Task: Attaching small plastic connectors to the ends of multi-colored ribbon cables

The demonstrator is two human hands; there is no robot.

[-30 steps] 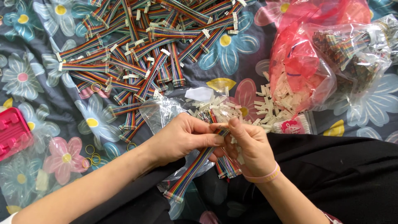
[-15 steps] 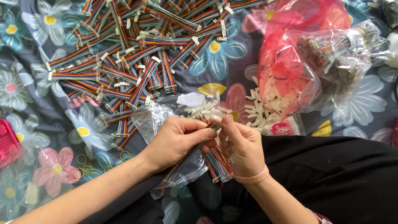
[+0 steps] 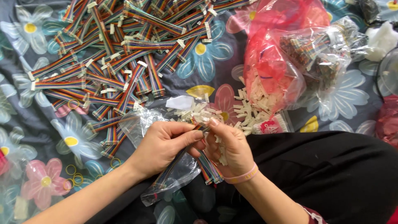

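Pinching together at the centre of the view, the left hand (image 3: 163, 143) and right hand (image 3: 230, 147) both close on one rainbow ribbon cable (image 3: 174, 166). The left grip is clamped on the cable near its upper end, thumb over forefinger; the right grip meets it from the other side, thumb tip pressed at the same end, where a small white connector (image 3: 202, 119) shows just above the fingers. The cable runs down and away from the grips, lying over a clear plastic bag (image 3: 166, 186) below the left hand. A further bundle of rainbow cables (image 3: 209, 170) sits beneath the right palm. A pink wristband (image 3: 241, 177) circles the right wrist.

Beyond the grips, loose white connectors (image 3: 251, 108) are scattered on the flowered cloth (image 3: 74, 137). Farther off on the left-hand side lies a large heap of rainbow cables (image 3: 120, 54). On the right-hand side stand a red plastic bag (image 3: 269, 62) and a clear bag of cables (image 3: 323, 54), touching each other. Yellow rubber bands (image 3: 74, 176) lie near the left forearm.
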